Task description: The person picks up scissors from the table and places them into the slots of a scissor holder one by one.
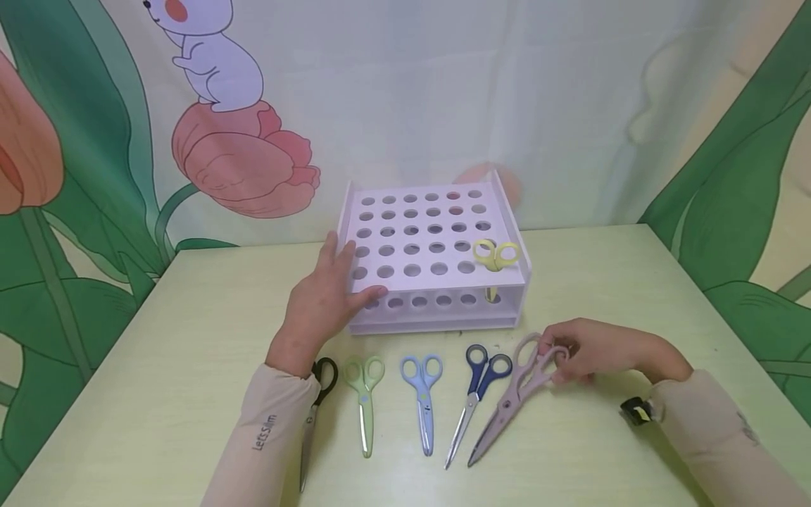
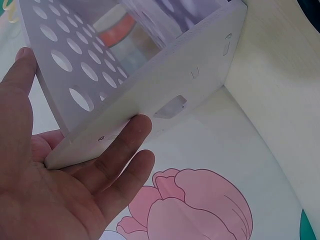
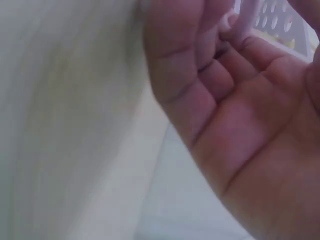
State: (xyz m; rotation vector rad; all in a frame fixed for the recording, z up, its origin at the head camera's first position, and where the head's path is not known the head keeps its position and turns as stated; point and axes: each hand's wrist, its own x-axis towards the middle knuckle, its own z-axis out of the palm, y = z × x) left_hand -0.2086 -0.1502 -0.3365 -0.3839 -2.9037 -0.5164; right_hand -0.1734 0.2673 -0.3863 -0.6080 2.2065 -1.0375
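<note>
My left hand (image 1: pixel 319 299) holds the left side of a white rack with rows of round holes (image 1: pixel 421 282). In the left wrist view its thumb lies at the perforated shelf's edge, with two fingers against the outside of the side panel (image 2: pixel 200 75). My right hand (image 1: pixel 592 348) pinches a handle loop of large pink scissors (image 1: pixel 507 405), whose blades point toward the front of the table. In the right wrist view the curled fingers hide most of the handle. Yellow scissors (image 1: pixel 494 257) stand upright in a front-right hole of the rack, handles up.
Left of the pink scissors lie dark blue scissors (image 1: pixel 472 399), light blue scissors (image 1: pixel 424 408), green scissors (image 1: pixel 365 401) and black scissors (image 1: pixel 309 429), the black pair partly under the left sleeve. A printed curtain (image 1: pixel 405 91) hangs behind the pale table (image 1: pixel 190 338).
</note>
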